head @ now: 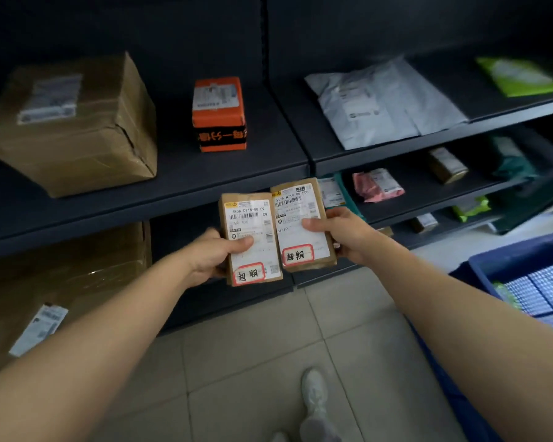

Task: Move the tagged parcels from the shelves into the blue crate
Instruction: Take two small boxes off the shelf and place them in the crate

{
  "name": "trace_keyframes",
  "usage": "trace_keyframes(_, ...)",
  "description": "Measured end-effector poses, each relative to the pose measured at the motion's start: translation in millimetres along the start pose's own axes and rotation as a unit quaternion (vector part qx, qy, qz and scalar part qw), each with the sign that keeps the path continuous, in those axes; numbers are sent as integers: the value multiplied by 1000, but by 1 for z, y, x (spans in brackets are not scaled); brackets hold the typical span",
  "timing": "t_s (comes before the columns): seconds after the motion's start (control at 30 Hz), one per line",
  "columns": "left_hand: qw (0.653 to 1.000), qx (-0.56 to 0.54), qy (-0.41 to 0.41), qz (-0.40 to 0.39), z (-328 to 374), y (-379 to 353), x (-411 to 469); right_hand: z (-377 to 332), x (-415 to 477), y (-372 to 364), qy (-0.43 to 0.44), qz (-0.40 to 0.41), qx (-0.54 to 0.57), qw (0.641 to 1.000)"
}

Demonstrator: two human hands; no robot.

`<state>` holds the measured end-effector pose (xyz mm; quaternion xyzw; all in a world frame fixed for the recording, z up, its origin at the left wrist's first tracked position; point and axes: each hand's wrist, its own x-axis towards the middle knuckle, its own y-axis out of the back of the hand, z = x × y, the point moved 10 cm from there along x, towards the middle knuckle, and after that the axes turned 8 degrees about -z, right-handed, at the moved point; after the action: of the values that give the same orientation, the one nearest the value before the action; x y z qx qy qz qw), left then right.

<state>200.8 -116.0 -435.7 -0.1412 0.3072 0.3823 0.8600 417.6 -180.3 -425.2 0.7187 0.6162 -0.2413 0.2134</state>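
I hold two small brown parcels side by side in front of the shelves, each with a white shipping label and a red-bordered handwritten tag at its lower end. My left hand (pixel 216 255) grips the left parcel (pixel 251 239) with the thumb on its label. My right hand (pixel 339 232) grips the right parcel (pixel 302 223) the same way. The blue crate (pixel 505 263) stands at the right edge, below and to the right of my right arm, with pale packets inside.
The dark shelves (pixel 205 180) carry a big taped carton (pixel 74 122), an orange box (pixel 219 113), grey mailer bags (pixel 380 100) and a green bag (pixel 521 76). Lower shelves hold a large carton (pixel 58 282), a pink packet (pixel 377 185) and small boxes. Tiled floor and my shoe (pixel 315 397) lie below.
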Motion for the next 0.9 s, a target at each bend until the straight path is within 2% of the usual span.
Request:
trace_keyframes(0.2, 992, 5, -114, -47, 113, -69, -47, -62, -105, 63, 99, 76, 104, 987)
trace_keyframes(0.4, 972, -5, -194, -131, 198, -163, -70, -89, -202, 141, 190, 171, 188, 948)
trace_keyframes(0.57, 944, 21, -235, -229, 243, -267, -81, -82, -285, 213, 246, 254, 231, 907)
trace_keyframes(0.9, 899, 55, -228, -371, 272, -499, -94, -5, -437, 357, 280, 389, 266, 837)
